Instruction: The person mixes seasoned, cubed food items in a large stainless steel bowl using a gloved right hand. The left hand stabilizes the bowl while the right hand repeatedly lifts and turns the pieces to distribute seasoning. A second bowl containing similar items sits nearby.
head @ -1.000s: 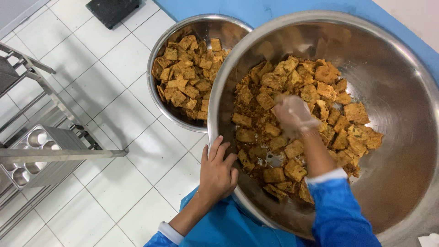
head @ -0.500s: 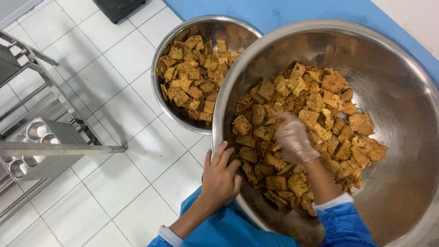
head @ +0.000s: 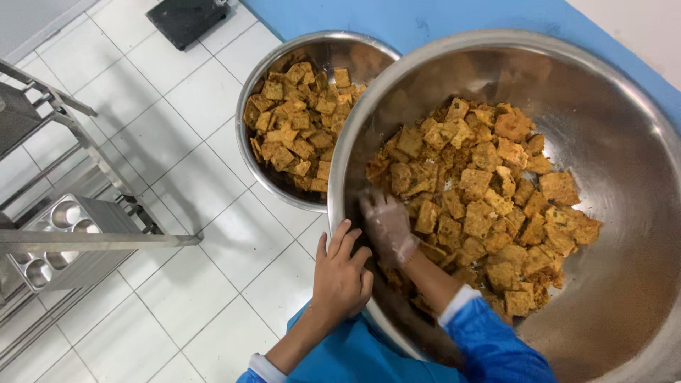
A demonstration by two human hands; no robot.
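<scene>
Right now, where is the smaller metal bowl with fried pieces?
In the head view, the smaller bowl sits upper centre, on the white tiled floor. The big bowl overlaps its right side, and the left hand is below it.

Blue sleeves with white cuffs on both arms — a thin clear glove on the right hand, left hand bare.

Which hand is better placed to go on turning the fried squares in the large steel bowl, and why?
The right hand, probably: gloved, it is already inside the large bowl among the fried squares. The bare left hand rests on the bowl's outer rim, steadying it.
</scene>
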